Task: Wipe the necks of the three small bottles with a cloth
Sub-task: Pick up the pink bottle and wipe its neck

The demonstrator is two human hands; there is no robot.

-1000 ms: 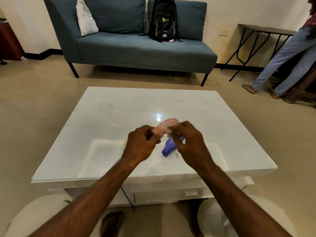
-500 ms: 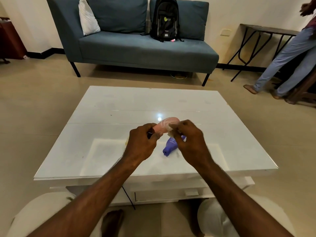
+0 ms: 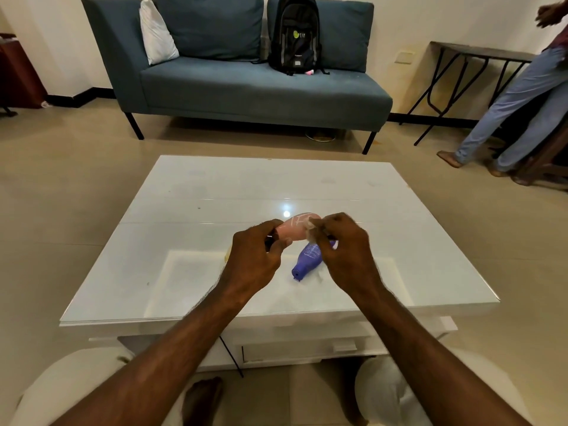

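A blue-grey fabric sofa (image 3: 246, 84) backs the room, with a white glass-topped coffee table (image 3: 199, 216) before it and a black backpack (image 3: 293, 35) on the seat. Its pale lettering beside a green dot is too small to read with certainty.

Over the table's near half, a seated person's left hand (image 3: 255, 259) curls around one end of a small pink plastic bottle (image 3: 295, 227), held off the surface. The right hand (image 3: 344, 250) pinches a pale thin cloth (image 3: 312, 233) against the bottle's other end. Which end carries the neck is hidden by the fingers.

A small purple plastic bottle (image 3: 309, 261) lies on its side on the glass just below, cap toward the camera. A yellowish object (image 3: 227, 256) peeks out from behind the left hand and may be the third bottle.

The wiping of the pink bottle appears to be under way. The next move likely calls for setting it down and taking up the purple one. White script on the pink bottle and print on the purple one are illegible.
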